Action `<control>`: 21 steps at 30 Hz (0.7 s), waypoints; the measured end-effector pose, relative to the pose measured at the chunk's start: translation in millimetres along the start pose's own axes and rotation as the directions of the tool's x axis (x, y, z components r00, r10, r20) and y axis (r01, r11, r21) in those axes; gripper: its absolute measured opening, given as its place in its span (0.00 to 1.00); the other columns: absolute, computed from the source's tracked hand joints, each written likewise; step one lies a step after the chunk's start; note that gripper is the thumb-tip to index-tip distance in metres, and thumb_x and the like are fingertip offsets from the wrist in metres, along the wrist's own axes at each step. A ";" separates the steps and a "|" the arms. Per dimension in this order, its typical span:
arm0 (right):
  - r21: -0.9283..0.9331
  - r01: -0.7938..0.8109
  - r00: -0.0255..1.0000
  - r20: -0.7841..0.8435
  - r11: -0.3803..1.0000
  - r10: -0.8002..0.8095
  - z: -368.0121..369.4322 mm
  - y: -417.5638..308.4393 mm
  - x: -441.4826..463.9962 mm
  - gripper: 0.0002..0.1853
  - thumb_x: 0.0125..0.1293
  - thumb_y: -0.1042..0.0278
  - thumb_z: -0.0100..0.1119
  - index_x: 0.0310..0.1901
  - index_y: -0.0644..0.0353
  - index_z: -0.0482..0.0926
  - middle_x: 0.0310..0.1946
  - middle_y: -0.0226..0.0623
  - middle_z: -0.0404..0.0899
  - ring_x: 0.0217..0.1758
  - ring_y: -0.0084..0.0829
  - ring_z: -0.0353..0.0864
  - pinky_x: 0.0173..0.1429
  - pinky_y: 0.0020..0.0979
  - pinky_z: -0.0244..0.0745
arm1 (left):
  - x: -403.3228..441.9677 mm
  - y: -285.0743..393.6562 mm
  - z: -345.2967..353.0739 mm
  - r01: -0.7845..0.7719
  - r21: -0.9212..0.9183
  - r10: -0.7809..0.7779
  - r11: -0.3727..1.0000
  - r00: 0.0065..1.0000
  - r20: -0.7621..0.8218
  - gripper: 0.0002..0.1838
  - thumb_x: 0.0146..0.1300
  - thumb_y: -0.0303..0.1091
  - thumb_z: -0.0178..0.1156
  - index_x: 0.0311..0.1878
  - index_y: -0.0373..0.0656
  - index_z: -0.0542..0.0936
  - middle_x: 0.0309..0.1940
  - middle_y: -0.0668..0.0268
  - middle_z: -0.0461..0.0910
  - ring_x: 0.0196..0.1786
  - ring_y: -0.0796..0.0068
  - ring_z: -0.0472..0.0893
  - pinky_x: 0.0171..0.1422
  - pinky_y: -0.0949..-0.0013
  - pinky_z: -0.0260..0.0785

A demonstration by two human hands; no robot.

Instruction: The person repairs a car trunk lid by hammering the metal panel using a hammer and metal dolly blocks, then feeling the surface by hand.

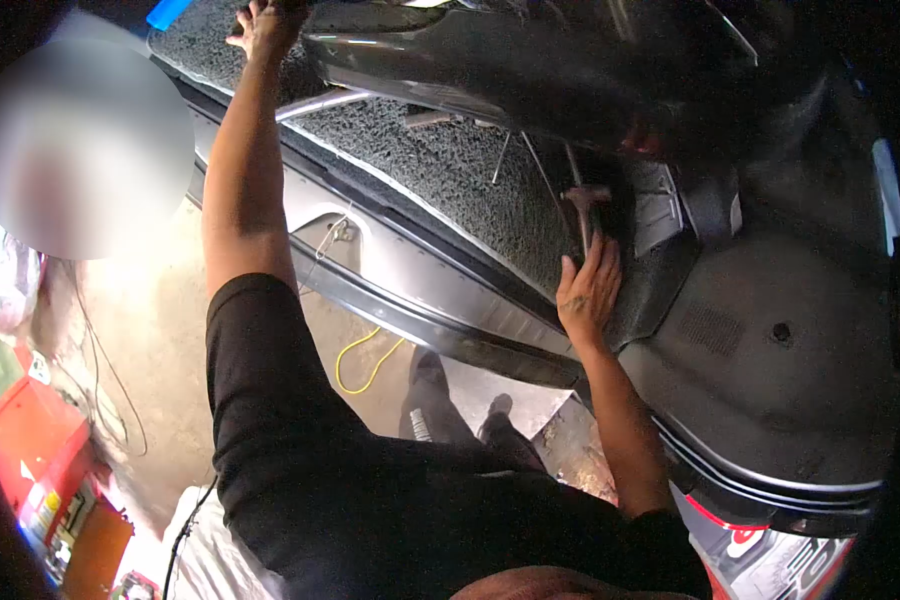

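Note:
At the top left, my left hand [262, 32] rests by the edge of the dark carpeted car floor [420, 165], fingers apart; part of it is lost in shadow. My right hand [590, 285] lies on the carpet with fingers stretched out, the fingertips at the handle end of a hammer [583, 200]. Whether they touch the handle I cannot tell. The hammer lies in the footwell, its head pointing away from me. Beside it are thin metal rods [538, 165] and a ribbed metal pedal or plate [658, 208].
A dark seat or trim panel [400, 62] overhangs the carpet. Between my body and the carpet runs the metal door sill [450, 310]. The door panel [750, 370] stands at right. A yellow cord [355, 352], a red toolbox [35, 420] and a blurred person [80, 150] are lower and left.

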State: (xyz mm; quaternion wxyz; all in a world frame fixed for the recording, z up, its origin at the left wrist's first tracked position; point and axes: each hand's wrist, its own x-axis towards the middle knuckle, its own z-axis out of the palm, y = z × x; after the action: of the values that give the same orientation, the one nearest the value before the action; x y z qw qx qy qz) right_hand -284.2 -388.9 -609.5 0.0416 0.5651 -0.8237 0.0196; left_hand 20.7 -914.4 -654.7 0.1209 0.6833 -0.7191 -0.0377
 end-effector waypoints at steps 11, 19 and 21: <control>0.134 0.085 0.972 -0.229 0.987 -0.052 6.5 18.1 -4.5 0.22 0.76 0.65 0.47 0.67 0.62 0.62 0.63 0.55 0.67 0.66 0.54 0.68 0.67 0.52 0.64 | -152.5 13.9 -127.1 -0.229 -0.961 -0.182 0.153 0.950 -0.255 0.25 0.68 0.55 0.61 0.35 0.40 0.71 0.21 0.72 0.68 0.23 0.81 0.67 0.27 0.71 0.60; 0.262 0.057 0.987 -0.162 0.963 -0.014 13.0 21.7 -4.1 0.18 0.75 0.68 0.45 0.60 0.67 0.67 0.58 0.58 0.72 0.61 0.55 0.73 0.65 0.52 0.68 | -583.5 39.7 -93.9 0.597 -0.755 -0.021 -0.271 0.781 0.624 0.41 0.72 0.67 0.42 0.65 0.34 0.71 0.49 0.58 0.78 0.48 0.63 0.77 0.55 0.61 0.69; 0.560 -0.089 0.995 0.093 0.824 0.044 -14.8 20.3 0.7 0.17 0.71 0.72 0.46 0.58 0.69 0.68 0.51 0.59 0.75 0.55 0.57 0.76 0.62 0.50 0.70 | -702.1 57.6 -111.8 0.769 -0.548 -0.129 -0.328 0.538 0.833 0.37 0.74 0.63 0.43 0.65 0.37 0.73 0.47 0.58 0.79 0.45 0.63 0.77 0.51 0.60 0.70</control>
State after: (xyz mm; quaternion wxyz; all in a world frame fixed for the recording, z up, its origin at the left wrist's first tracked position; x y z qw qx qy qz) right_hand -302.7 -381.1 -594.4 -0.1589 0.5235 -0.8014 0.2416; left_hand 15.6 -202.0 -619.8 0.3597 0.5743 -0.0958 -0.7291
